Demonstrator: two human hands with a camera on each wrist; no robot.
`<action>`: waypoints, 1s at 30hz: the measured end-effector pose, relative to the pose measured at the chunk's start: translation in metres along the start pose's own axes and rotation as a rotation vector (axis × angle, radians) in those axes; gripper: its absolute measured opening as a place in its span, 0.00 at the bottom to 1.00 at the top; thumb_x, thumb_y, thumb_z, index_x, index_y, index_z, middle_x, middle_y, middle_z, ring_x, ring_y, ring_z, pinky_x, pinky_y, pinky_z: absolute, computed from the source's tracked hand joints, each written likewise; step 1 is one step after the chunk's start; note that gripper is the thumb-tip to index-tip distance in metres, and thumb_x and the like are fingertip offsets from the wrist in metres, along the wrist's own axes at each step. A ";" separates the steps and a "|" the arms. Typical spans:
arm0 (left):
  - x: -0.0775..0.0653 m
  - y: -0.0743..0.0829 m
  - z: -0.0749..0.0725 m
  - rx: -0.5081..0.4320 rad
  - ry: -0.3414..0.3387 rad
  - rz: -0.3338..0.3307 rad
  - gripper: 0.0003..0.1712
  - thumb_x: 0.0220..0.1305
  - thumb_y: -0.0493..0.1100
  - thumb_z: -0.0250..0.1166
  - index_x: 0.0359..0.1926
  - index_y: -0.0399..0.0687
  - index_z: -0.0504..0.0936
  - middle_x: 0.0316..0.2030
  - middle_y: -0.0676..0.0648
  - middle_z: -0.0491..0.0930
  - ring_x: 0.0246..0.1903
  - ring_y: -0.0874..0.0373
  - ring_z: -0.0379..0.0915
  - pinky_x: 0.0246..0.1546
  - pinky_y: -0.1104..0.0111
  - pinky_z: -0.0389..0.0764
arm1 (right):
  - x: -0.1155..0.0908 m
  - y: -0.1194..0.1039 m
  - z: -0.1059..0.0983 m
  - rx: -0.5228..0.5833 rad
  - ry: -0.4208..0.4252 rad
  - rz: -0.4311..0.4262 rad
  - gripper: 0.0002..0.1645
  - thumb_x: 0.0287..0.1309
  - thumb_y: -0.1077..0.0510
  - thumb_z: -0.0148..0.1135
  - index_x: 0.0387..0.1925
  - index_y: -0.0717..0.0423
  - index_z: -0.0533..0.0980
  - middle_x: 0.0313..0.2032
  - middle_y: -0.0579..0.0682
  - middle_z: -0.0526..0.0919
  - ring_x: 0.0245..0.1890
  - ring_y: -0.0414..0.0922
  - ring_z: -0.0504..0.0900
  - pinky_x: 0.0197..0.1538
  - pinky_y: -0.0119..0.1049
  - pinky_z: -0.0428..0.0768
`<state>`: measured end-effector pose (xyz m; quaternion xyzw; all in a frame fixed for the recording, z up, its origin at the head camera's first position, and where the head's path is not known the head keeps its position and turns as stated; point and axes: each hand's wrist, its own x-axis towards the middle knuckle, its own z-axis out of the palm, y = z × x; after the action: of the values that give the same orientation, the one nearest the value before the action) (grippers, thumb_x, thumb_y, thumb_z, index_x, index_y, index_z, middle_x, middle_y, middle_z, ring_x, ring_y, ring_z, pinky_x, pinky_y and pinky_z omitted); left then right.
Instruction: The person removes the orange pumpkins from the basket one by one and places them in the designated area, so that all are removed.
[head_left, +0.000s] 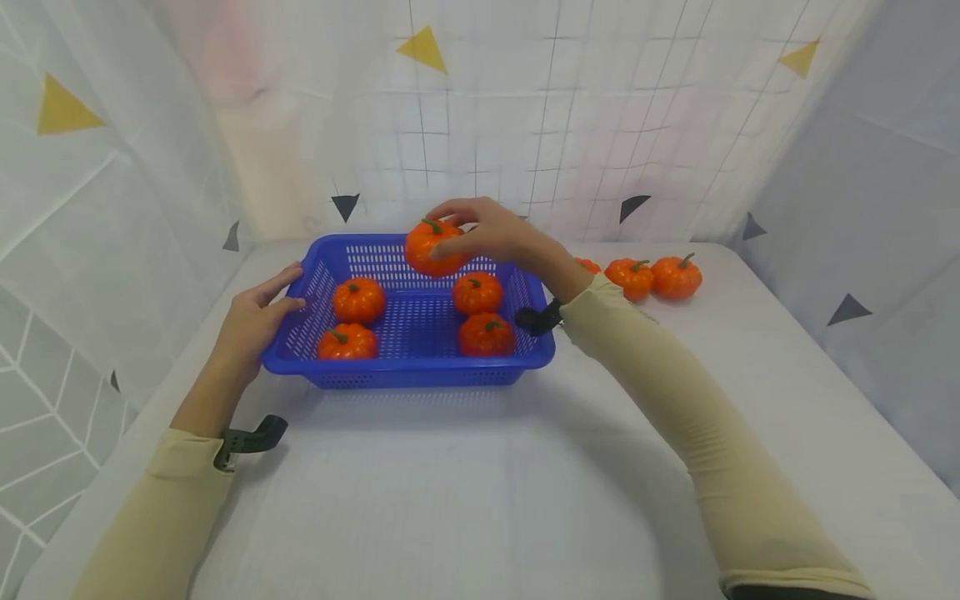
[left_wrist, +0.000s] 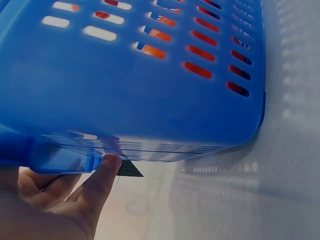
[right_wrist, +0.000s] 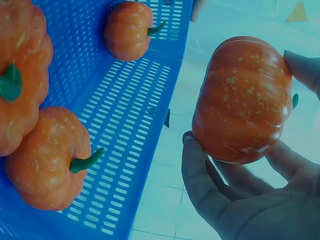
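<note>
My right hand [head_left: 495, 229] grips a small orange pumpkin [head_left: 424, 250] with a green stem, above the far side of a blue plastic basket [head_left: 405, 365]. In the right wrist view, thumb and fingers hold that pumpkin [right_wrist: 245, 100] around its sides, beyond the basket's slotted wall [right_wrist: 115, 135]. My left hand [head_left: 251, 323] holds the basket's left end at the rim, thumb on top; the left wrist view shows fingers [left_wrist: 95, 185] under the rim. Inside the basket, two pumpkins [head_left: 358, 300] sit at the left and two more pumpkins [head_left: 487, 335] at the right.
Right of the basket, more orange pumpkins [head_left: 677, 278] stand on the white-covered table [head_left: 450, 483], one partly hidden behind the right forearm. A patterned white curtain [head_left: 495, 108] hangs behind and along both sides. Each wrist wears a dark camera mount [head_left: 255, 435].
</note>
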<state>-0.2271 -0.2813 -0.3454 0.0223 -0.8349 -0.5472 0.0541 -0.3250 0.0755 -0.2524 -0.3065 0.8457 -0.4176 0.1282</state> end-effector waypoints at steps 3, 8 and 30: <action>0.000 0.001 0.000 0.006 0.000 -0.001 0.33 0.78 0.46 0.58 0.80 0.53 0.63 0.79 0.50 0.56 0.80 0.48 0.41 0.76 0.45 0.46 | -0.005 0.001 -0.004 0.024 -0.012 -0.045 0.34 0.56 0.39 0.74 0.64 0.38 0.79 0.60 0.40 0.79 0.65 0.44 0.70 0.64 0.53 0.73; 0.000 0.001 -0.001 0.007 0.001 -0.006 0.33 0.78 0.46 0.58 0.80 0.53 0.63 0.79 0.50 0.56 0.80 0.48 0.41 0.76 0.46 0.46 | -0.011 0.003 -0.009 0.033 -0.015 -0.039 0.37 0.55 0.39 0.75 0.66 0.38 0.77 0.62 0.39 0.78 0.66 0.45 0.72 0.65 0.52 0.73; 0.003 -0.002 -0.003 -0.072 -0.017 -0.005 0.33 0.78 0.46 0.60 0.79 0.51 0.64 0.79 0.51 0.56 0.80 0.50 0.39 0.77 0.49 0.43 | -0.032 0.014 -0.033 0.068 0.051 -0.020 0.39 0.58 0.45 0.73 0.71 0.43 0.74 0.65 0.43 0.76 0.66 0.46 0.72 0.64 0.52 0.75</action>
<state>-0.2297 -0.2852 -0.3454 0.0176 -0.8151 -0.5773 0.0462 -0.3211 0.1225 -0.2441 -0.2995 0.8311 -0.4549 0.1127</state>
